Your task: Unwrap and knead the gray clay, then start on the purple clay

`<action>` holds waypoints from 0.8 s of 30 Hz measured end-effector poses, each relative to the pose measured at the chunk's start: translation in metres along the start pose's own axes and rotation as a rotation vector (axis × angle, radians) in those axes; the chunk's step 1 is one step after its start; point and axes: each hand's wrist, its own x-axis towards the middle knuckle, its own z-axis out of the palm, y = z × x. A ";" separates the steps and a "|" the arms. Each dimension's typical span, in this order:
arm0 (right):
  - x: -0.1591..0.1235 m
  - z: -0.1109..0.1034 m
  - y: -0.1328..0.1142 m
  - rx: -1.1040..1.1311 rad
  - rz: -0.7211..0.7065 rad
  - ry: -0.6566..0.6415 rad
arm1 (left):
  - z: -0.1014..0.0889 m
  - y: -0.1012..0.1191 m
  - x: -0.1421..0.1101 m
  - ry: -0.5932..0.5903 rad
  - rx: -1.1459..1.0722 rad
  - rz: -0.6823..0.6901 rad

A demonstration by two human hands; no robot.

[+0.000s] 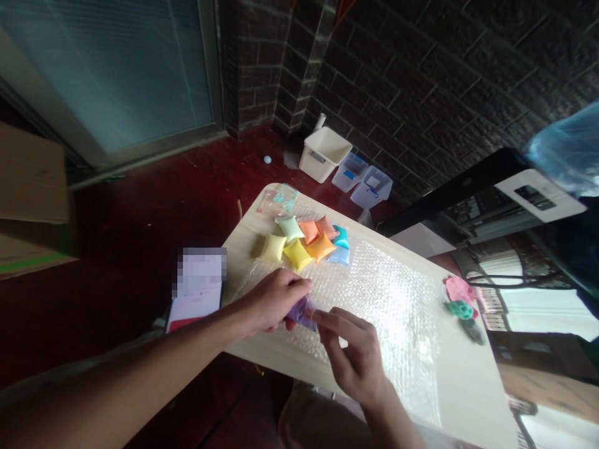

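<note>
A small purple packet (303, 313) with a shiny, clear wrapper is between my hands, above the bubble wrap. My left hand (276, 299) is closed around its left end, thumb on top. At its right end, the fingers of my right hand (349, 346) pinch the wrapper's edge. Just beyond lie several pillow-shaped packets in colours: a yellow packet (298, 254), an orange packet (321, 248), a pale yellow packet (273, 247), a mint packet (290, 228) and a light blue packet (339, 255). What is inside the packets I cannot tell for certain.
Bubble wrap (393, 293) covers much of the wooden table (472, 386). Pink and green lumps (460, 299) sit at the right edge, a clear bag (278, 201) at the far corner. A phone (196, 287) is at the left edge. Bins (322, 156) stand on the floor beyond.
</note>
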 end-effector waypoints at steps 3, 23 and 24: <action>0.002 -0.001 -0.001 -0.170 -0.020 -0.077 | -0.002 -0.001 0.002 0.037 -0.018 -0.031; 0.011 0.022 0.002 1.208 0.739 0.430 | 0.016 -0.008 -0.005 0.334 0.389 0.727; 0.011 0.021 0.002 1.193 0.732 0.440 | 0.015 -0.007 -0.006 0.309 0.372 0.727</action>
